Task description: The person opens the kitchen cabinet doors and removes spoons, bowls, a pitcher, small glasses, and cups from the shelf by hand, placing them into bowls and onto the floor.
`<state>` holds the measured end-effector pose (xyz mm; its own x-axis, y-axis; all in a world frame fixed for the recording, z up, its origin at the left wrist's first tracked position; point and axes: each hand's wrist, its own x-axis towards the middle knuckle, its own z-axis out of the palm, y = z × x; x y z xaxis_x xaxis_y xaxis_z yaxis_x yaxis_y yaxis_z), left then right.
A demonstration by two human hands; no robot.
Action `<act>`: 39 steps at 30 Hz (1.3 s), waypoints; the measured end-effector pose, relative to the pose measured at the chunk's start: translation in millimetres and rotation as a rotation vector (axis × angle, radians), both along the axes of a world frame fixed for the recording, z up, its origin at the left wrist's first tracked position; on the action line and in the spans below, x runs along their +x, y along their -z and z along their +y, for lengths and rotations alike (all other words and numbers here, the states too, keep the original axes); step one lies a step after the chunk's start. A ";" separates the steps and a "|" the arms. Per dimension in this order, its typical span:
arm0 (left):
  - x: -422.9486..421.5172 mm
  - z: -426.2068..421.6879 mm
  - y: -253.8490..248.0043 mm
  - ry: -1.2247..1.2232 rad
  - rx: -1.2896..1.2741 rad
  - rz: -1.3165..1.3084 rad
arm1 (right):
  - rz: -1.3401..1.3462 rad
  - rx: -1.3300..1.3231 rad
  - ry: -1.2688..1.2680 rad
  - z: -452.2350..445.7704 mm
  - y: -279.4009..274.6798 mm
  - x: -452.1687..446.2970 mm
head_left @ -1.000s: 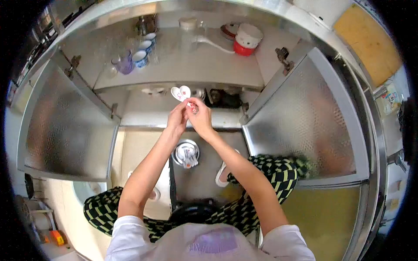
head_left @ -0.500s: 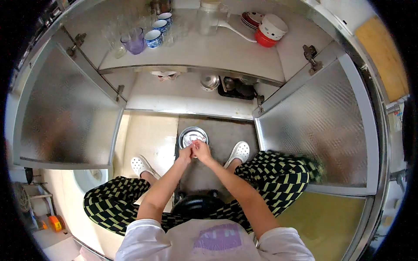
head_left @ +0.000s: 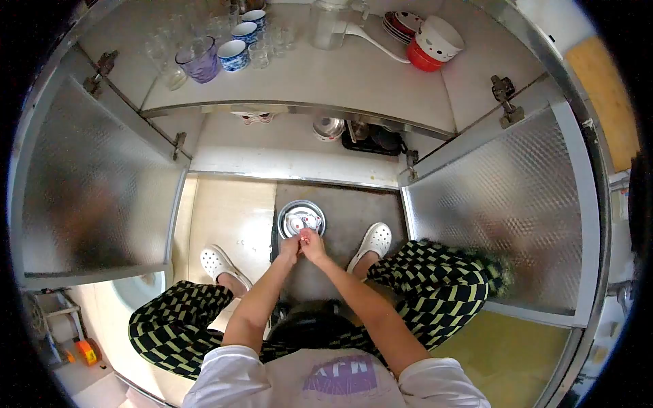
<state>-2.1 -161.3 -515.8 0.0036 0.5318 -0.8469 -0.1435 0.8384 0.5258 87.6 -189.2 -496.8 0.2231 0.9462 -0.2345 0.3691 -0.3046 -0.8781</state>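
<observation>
Between my feet a round metal basin (head_left: 281, 219) stands on the dark floor mat (head_left: 354, 204). Inside it lie small white pieces with red and dark marks (head_left: 294, 223), perhaps dishes. Just over the basin's near rim my left hand (head_left: 290, 249) and my right hand (head_left: 312, 246) meet, their fingers curled together. Something small and pinkish seems to show at the fingertips, but it is too small to name. Both forearms reach down between my knees.
Cabinet doors stand open at left (head_left: 102, 190) and right (head_left: 503, 197). The upper shelf (head_left: 306, 85) bears glasses, blue-patterned cups (head_left: 233, 56), a jug (head_left: 330, 27) and stacked bowls (head_left: 435, 44). Below sit a metal pot (head_left: 328, 128) and a black tray (head_left: 371, 141). A black stool (head_left: 309, 326) is beneath me.
My hands have drawn slightly back towards me, staying together, so more of the basin's contents shows. The head view has shifted a little.
</observation>
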 end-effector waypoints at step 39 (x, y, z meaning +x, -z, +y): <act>131.1 139.5 -335.2 0.034 1.417 -0.003 | -0.098 0.854 0.263 169.1 -311.6 142.6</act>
